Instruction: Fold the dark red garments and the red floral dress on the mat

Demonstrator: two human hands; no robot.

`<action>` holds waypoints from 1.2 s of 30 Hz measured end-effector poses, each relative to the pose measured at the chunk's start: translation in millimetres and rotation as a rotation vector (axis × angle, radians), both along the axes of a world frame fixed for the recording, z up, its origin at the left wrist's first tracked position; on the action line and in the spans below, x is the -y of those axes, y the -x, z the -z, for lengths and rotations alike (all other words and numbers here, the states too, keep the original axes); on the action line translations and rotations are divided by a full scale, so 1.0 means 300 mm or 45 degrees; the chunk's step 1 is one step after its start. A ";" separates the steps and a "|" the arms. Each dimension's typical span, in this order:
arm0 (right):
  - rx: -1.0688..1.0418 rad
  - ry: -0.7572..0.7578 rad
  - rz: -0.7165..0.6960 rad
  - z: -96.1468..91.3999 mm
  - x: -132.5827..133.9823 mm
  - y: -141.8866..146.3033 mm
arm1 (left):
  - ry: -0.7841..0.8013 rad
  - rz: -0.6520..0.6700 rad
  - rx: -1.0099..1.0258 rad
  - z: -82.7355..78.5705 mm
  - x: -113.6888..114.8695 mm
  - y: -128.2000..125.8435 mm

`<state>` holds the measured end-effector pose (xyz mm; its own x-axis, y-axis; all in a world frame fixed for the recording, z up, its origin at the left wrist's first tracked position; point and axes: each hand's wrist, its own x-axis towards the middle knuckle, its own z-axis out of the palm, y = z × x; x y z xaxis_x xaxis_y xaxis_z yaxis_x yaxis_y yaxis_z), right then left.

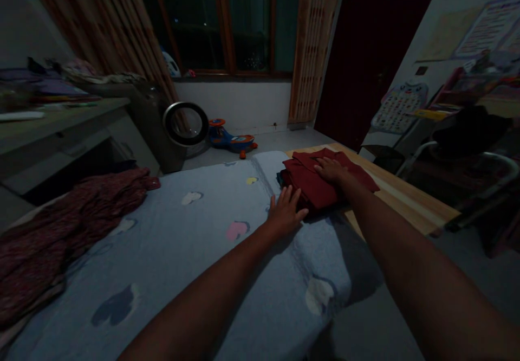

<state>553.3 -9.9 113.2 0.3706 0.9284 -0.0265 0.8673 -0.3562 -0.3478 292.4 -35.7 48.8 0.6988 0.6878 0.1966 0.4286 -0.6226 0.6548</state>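
A folded dark red garment [320, 185] lies on top of a small stack of folded clothes, at the join of the bed and a wooden table. My right hand [330, 170] rests flat on its upper face, fingers stretched out. At the stack's near left edge is my left hand [286, 213], fingers spread, its tips by the fold and its palm over the bed. A bit of dark teal cloth [279, 178] peeks out from under the stack's left side. What else lies in the stack is hidden.
A blue bedsheet with heart shapes [211, 204] covers the bed. Crumpled reddish patterned clothing [89, 209] lies at the left. Beyond stand a washing machine with its round door [186, 124] swung open and a blue ride-on toy [231, 140]. The wooden table [410, 201] extends right.
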 end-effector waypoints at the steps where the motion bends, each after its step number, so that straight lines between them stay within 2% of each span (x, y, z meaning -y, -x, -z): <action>1: 0.051 -0.006 0.026 -0.011 0.004 0.008 | -0.024 -0.007 -0.084 0.015 0.016 0.063; 3: 0.180 -0.083 0.054 -0.040 0.017 0.034 | -0.067 -0.044 -0.235 0.045 0.042 0.197; 5: 0.333 -0.267 0.038 -0.077 0.032 0.079 | -0.088 -0.121 -0.359 0.072 0.059 0.336; 9: 0.569 -0.613 -0.068 -0.119 0.055 0.260 | -0.123 -0.273 -0.526 0.103 0.064 0.599; 12: 0.480 -0.652 -0.336 -0.074 0.058 0.471 | -0.162 -0.360 -0.674 0.119 0.056 0.758; 15: 0.327 -0.539 -0.602 0.027 0.057 0.709 | -0.225 -0.483 -0.764 0.142 0.058 0.868; 19: 0.158 -0.346 -0.640 0.171 0.050 0.983 | -0.268 -0.575 -0.735 0.188 0.080 0.932; 23: 0.094 -0.215 -0.558 0.291 0.042 1.137 | -0.363 -0.613 -0.583 0.218 0.098 0.943; 25: 0.135 -0.232 -0.541 0.346 0.045 1.167 | -0.359 -0.613 -0.513 0.220 0.103 0.946; 28: 0.196 -0.359 -0.552 0.415 0.051 1.172 | -0.314 -0.617 -0.407 0.219 0.107 0.951; 32: 0.177 -0.429 -0.564 0.472 0.039 1.147 | -0.270 -0.658 -0.189 0.222 0.094 0.973; 34: 0.166 -0.449 -0.567 0.485 0.028 1.136 | -0.327 -0.784 -0.078 0.215 0.074 1.010; 36: 0.154 -0.465 -0.568 0.492 0.020 1.129 | -0.447 -1.003 -0.028 0.195 0.049 1.074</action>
